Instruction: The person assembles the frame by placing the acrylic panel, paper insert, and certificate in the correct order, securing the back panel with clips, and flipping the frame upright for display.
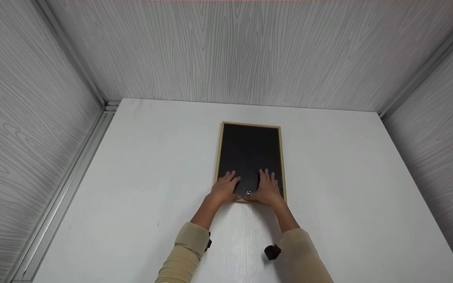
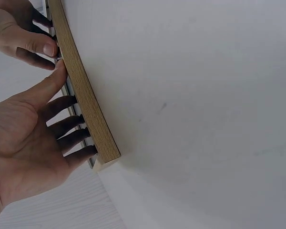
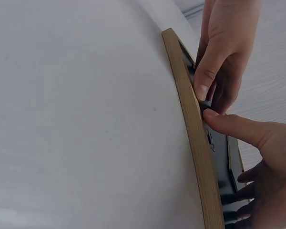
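A picture frame with a light wooden rim (image 1: 283, 165) lies on the white table, its black back panel (image 1: 250, 151) facing up. Near the close edge of the panel sits a small metal hanger (image 1: 249, 192). My left hand (image 1: 224, 189) rests on the panel's near left part, fingers spread and mostly straight. On the near right part lies my right hand (image 1: 267, 191), its fingers extended forward. Both thumbs point inward along the near wooden edge (image 2: 86, 90), close to each other. What is under the panel is hidden.
The white table (image 1: 163, 157) spreads out around the frame. Grey wood-grain walls (image 1: 242, 51) enclose it at the back and both sides. A metal rail (image 1: 65, 188) runs along the left edge. A small black device (image 1: 272, 252) is at the right sleeve.
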Demonstrator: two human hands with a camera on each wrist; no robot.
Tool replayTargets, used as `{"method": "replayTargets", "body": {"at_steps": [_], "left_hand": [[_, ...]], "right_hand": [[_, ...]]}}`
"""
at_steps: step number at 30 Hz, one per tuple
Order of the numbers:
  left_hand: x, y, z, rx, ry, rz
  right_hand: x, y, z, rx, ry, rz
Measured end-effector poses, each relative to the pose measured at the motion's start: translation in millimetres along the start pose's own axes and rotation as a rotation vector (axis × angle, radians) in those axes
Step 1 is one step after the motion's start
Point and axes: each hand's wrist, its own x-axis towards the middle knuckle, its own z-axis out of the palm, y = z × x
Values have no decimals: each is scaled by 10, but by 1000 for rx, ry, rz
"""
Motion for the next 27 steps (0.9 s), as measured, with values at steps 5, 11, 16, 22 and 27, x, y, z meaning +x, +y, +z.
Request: {"method": "replayTargets", "body": {"at_steps": [5, 11, 16, 22, 27], "left_hand": [[9, 2, 18, 15, 4, 12], [-12, -24, 8, 38, -1, 3], [-9, -17, -34, 25, -6, 8], [-10, -59, -60, -17, 16, 22], [-48, -115, 0, -95, 3, 53]], "right_hand": [[9, -14, 33, 9, 19, 42], [59, -95, 83, 54, 41, 133], [102, -164, 56, 72, 53, 198], [135, -193, 57, 78, 57, 185], [23, -22, 101, 34, 63, 74]]}}
